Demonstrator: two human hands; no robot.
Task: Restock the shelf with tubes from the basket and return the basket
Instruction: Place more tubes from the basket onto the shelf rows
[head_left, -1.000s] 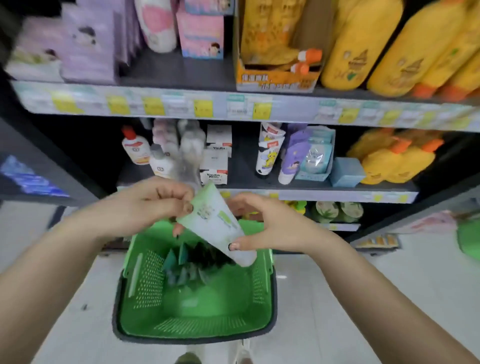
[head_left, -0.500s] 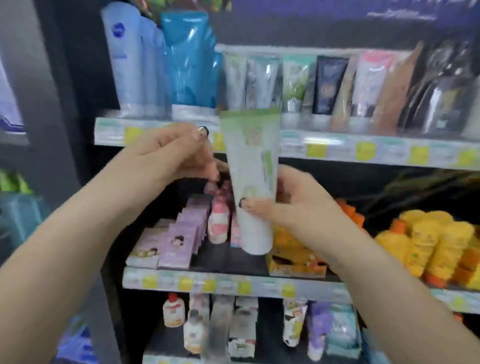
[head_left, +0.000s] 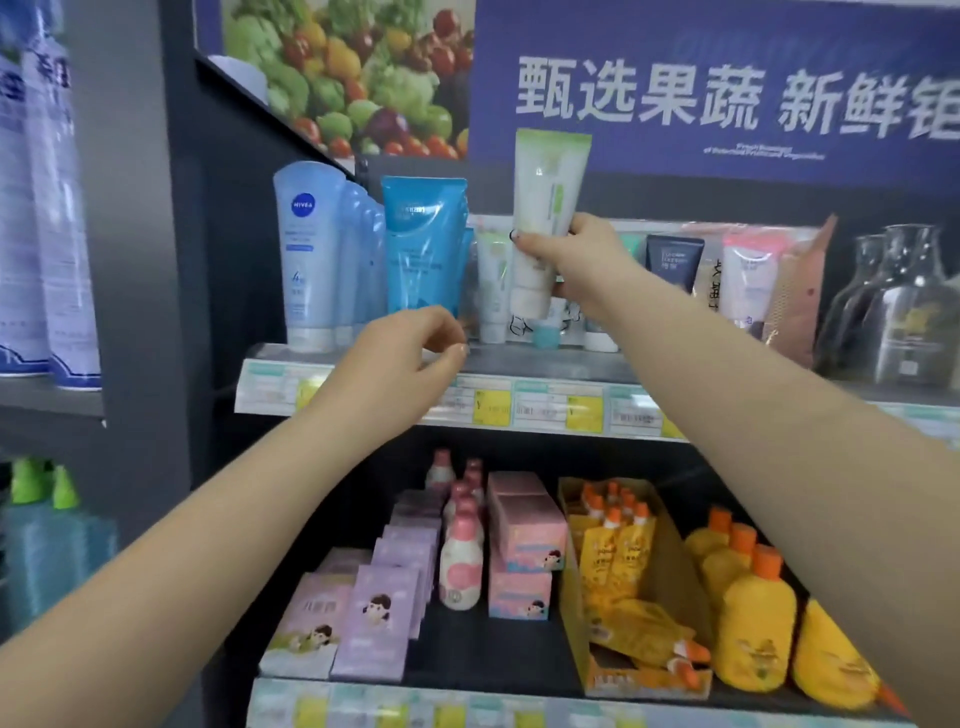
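Observation:
My right hand (head_left: 569, 257) grips a white tube with a green top edge (head_left: 548, 202), cap down, held upright above the top shelf (head_left: 545, 364). A matching smaller-looking white-green tube (head_left: 492, 283) stands on that shelf just left of the held one. My left hand (head_left: 410, 353) hovers in front of the shelf edge with fingers loosely curled and nothing in it. The basket is out of view.
Pale blue tubes (head_left: 306, 249) and a teal tube (head_left: 423, 244) stand at the shelf's left; dark and pink tubes (head_left: 675, 260) and glass flasks (head_left: 904, 306) at its right. A blue banner (head_left: 727, 93) hangs above. Below is a shelf with pink boxes (head_left: 524, 525) and yellow bottles (head_left: 753, 623).
The view rose from the green basket to the top shelf. My right hand lifted the tube up to that shelf; my left hand let go of it and dropped to the shelf edge.

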